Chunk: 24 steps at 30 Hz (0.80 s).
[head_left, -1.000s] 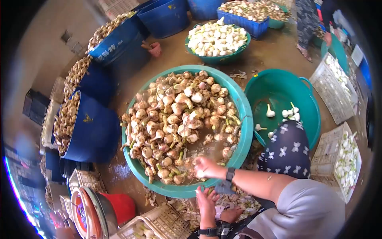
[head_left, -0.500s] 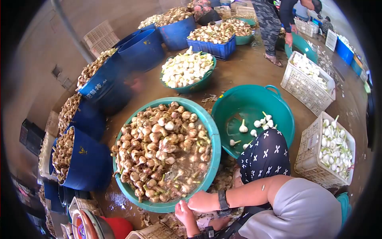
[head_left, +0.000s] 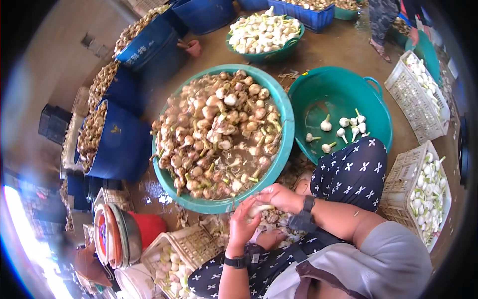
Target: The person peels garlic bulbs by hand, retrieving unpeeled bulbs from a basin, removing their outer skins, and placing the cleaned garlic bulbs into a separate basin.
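Both my hands meet just outside the near rim of a round teal tub (head_left: 287, 124), with a pale garlic bulb (head_left: 260, 210) between them. My left hand (head_left: 243, 223) has its fingers curved round the bulb from the left. From the right, my right hand (head_left: 281, 197) closes on the bulb's upper side, its fingertips partly hidden. Brown, unpeeled garlic (head_left: 199, 122) is heaped in muddy water inside the tub. To the right, a green basin (head_left: 318, 82) holds several clean white bulbs (head_left: 326, 123) beside my knee.
Blue barrels (head_left: 122, 144) of garlic line the left. White crates (head_left: 398, 182) of cleaned garlic stand at right, and another crate (head_left: 191, 249) lies at lower left near a red bucket (head_left: 149, 228). A green bowl (head_left: 266, 56) of white garlic is beyond. A person's legs (head_left: 382, 25) show at top right.
The view has shifted. My hands, earlier apart with the right over the tub, have come together below its rim round a bulb. More white bulbs show in the green basin.
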Motion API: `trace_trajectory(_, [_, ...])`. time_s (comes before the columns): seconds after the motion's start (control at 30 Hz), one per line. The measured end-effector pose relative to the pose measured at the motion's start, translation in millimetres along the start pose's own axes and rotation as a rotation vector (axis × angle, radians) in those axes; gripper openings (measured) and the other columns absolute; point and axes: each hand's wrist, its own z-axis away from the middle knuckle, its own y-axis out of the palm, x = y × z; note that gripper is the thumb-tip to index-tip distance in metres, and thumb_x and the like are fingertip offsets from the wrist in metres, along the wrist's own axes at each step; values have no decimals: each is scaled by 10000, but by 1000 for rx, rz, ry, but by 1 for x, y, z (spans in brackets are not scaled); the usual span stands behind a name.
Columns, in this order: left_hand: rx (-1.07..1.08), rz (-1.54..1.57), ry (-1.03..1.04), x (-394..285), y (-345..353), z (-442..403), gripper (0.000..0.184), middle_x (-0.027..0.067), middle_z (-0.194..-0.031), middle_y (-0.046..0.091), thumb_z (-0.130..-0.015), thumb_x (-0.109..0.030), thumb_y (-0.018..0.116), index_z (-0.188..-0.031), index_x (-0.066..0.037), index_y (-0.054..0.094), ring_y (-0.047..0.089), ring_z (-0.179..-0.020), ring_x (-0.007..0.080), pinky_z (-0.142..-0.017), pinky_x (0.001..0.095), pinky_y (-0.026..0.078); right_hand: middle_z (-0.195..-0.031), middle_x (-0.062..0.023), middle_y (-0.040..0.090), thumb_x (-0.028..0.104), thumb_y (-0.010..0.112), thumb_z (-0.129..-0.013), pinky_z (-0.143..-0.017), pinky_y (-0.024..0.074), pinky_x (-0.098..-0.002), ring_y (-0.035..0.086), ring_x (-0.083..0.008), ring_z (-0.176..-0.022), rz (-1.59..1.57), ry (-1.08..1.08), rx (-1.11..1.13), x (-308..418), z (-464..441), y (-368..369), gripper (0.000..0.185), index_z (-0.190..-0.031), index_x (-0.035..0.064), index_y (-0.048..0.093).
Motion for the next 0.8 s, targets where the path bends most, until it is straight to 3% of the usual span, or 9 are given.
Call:
trace_trajectory(0.13, [-108,-513,455,12,-3,9,379,161,-1073,598,-725,57,540,-1085,-54,586,565,-1021,333,-936,412,405,-933,1,623,193,525,-896,-667,469,-220,595,-126,-793,-265,365,102,15,2,5,246,-1068,25,581])
trace_trajectory(0.2, [-192,-488,411,26,3,14,378,134,-1099,595,-776,72,493,-1133,-39,545,577,-1013,288,-919,407,422,-909,-1,621,226,523,-898,-708,459,-227,590,-118,-808,-310,346,144,12,4,12,285,-1094,23,562])
trace_trajectory(0.27, [-471,721,-279,38,11,16,292,105,-1110,593,-844,6,489,-1131,-22,529,590,-979,250,-889,384,452,-917,-14,619,233,536,-891,-755,443,-239,571,-107,-846,-180,128,126,24,15,26,277,-1058,17,584])
trace_trajectory(0.4, [-601,1825,-497,58,-7,15,275,33,-913,616,-885,-339,509,-943,-80,580,597,-780,173,-598,312,509,-900,-106,627,129,547,-858,-767,456,-275,588,-147,-825,44,-73,66,43,46,7,192,-949,-31,603])
trace_trajectory(0.47, [-483,1865,-411,67,-14,24,283,31,-894,613,-891,-358,494,-943,-92,573,583,-719,170,-610,310,505,-790,-113,621,128,526,-834,-689,483,-305,613,-198,-718,-344,-246,0,79,41,-1,148,-799,-6,578])
trace_trajectory(0.53, [-315,1897,-324,73,-17,24,291,28,-875,610,-896,-378,479,-943,-103,566,569,-658,166,-622,309,501,-827,-148,630,160,532,-838,-693,487,-332,619,-228,-753,66,-70,30,81,30,-18,191,-850,-24,582])
trace_trajectory(0.6, [-223,1809,-256,80,-20,24,330,17,-839,596,-890,-430,463,-938,-120,567,518,-610,156,-583,282,471,-822,-160,607,252,567,-801,-659,460,-352,601,-296,-752,1349,-13,156,74,25,-10,252,-771,3,542])
trace_trajectory(0.63, [-441,1648,-405,57,-21,20,318,15,-868,599,-892,-421,467,-966,-125,558,551,-690,149,-602,286,477,-860,-173,596,356,600,-767,-670,448,-392,575,-335,-800,1535,-319,177,51,23,-12,368,-797,-6,542])
trace_trajectory(0.8, [-766,1339,-537,30,5,3,311,6,-831,589,-901,-420,456,-994,-131,520,562,-689,113,-529,250,452,-719,-154,583,341,592,-772,-595,455,-427,572,-347,-678,1124,-381,153,15,9,60,293,-834,55,597])
